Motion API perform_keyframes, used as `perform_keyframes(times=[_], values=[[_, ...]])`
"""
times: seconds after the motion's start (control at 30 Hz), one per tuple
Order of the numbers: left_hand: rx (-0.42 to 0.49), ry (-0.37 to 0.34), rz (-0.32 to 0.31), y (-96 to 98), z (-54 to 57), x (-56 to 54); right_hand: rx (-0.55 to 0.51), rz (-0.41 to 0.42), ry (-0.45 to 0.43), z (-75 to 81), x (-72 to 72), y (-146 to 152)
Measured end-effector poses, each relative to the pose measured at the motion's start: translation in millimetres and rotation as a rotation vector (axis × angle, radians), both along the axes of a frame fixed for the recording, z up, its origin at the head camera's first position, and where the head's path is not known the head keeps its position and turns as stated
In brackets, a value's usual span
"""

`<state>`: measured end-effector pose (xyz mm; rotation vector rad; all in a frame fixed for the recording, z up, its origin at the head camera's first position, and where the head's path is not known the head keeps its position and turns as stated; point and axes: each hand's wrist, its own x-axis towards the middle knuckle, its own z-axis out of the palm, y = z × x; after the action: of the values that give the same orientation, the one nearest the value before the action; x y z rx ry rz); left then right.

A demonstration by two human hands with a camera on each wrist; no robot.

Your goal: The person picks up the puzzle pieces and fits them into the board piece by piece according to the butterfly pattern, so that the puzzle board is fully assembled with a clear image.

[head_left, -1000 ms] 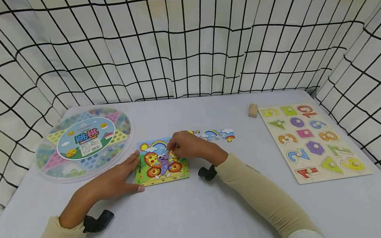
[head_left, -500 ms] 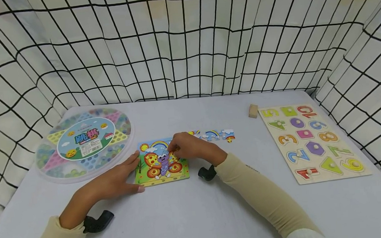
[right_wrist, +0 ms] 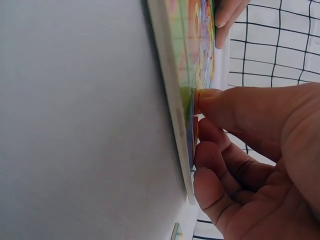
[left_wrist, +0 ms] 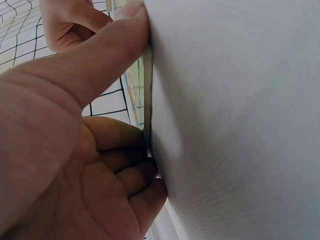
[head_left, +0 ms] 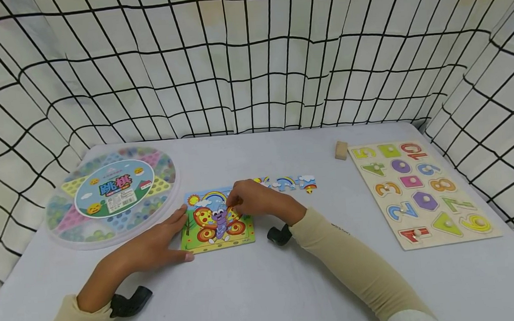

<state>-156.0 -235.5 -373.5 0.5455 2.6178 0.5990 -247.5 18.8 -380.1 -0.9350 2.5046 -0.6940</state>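
A butterfly jigsaw puzzle point(head_left: 204, 246) lies flat on the white table in its shallow tray. My left hand point(head_left: 153, 247) rests along its left side, thumb by the near corner and fingers on the edge farther back. In the left wrist view those fingertips point(left_wrist: 145, 172) sit against the table beside the tray's edge. Over the puzzle's upper right part my right hand point(head_left: 256, 199) bends down. Its thumb and curled fingers pinch a reddish puzzle piece point(right_wrist: 195, 127) at the picture's surface, mostly covered by the fingertips. Loose puzzle pieces point(head_left: 287, 183) lie in a row behind this hand.
A round Chinese checkers box point(head_left: 116, 190) stands at the left, close to my left hand. Far right lies a wooden number-and-shape board point(head_left: 424, 199) with knobs, a small wooden block point(head_left: 341, 149) at its corner. Black netting point(head_left: 251, 76) encloses the table's back and sides.
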Motion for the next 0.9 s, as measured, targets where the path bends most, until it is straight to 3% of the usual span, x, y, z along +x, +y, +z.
perform_keyframes(times=[0.5, 0.9], values=[[-0.001, 0.004, -0.005, 1.7, 2.1, 0.7, -0.012, 0.020, 0.028, 2.7, -2.4, 6], [-0.002, -0.004, 0.002, 0.9, 0.4, -0.1, -0.148, -0.071, 0.112, 10.7, -15.2, 29]])
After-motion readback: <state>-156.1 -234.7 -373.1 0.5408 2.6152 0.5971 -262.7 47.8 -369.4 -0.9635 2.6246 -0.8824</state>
